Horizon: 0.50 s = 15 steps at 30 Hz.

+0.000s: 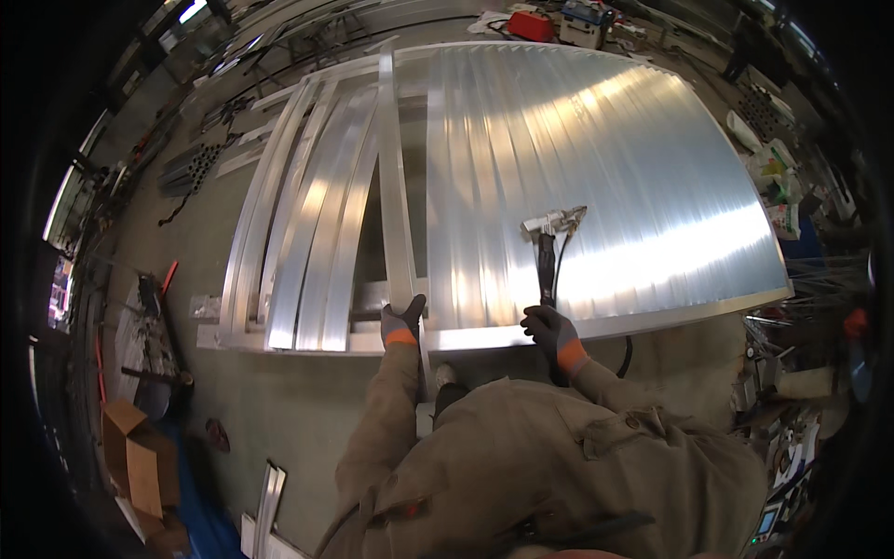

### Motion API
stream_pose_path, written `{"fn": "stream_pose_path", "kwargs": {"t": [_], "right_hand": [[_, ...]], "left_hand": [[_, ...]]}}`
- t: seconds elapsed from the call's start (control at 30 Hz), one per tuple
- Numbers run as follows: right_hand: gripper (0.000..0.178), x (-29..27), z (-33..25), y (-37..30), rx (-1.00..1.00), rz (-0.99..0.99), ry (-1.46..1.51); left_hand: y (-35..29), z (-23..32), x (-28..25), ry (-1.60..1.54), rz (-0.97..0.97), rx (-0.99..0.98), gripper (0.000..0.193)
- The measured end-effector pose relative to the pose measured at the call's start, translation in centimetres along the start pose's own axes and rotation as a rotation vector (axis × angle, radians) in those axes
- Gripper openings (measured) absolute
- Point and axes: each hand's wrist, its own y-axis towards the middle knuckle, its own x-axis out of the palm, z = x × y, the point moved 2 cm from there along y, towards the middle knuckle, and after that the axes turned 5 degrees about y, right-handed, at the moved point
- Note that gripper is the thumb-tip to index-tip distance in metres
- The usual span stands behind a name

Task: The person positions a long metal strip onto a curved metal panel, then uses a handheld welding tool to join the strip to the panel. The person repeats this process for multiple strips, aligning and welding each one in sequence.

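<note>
A long, narrow aluminium plank (396,205) runs away from me over the frame, tilted a little against the strips beside it. My left hand (403,319), in a dark glove with an orange cuff, is closed on its near end. Over the near edge of the ribbed aluminium panel (596,177), my gloved right hand (551,331) has curled fingers around the lower end of a black-handled tool (547,265). The tool has a metal head, and a thin dark cable runs beside its handle. My fingers partly hide the grip.
Several loose aluminium strips (321,224) lie on the left of the frame, with gaps between them. A cardboard box (140,456) stands at the lower left. Metal profiles (270,503) lie on the floor. A red case (531,26) sits beyond the far edge.
</note>
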Motion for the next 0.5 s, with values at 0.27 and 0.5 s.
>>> {"fn": "stream_pose_path", "kwargs": {"t": [0.27, 0.5], "right_hand": [[0.033, 6.6, -3.5, 0.8, 0.003, 0.186, -0.071], [0.034, 8.9, -4.4, 2.6, 0.009, 0.277, -0.049]], "left_hand": [[11.9, 1.1, -0.2, 0.238, -0.053, 0.048, 0.086], [15.9, -0.2, 0.5, 0.329, -0.067, -0.002, 0.098]]}}
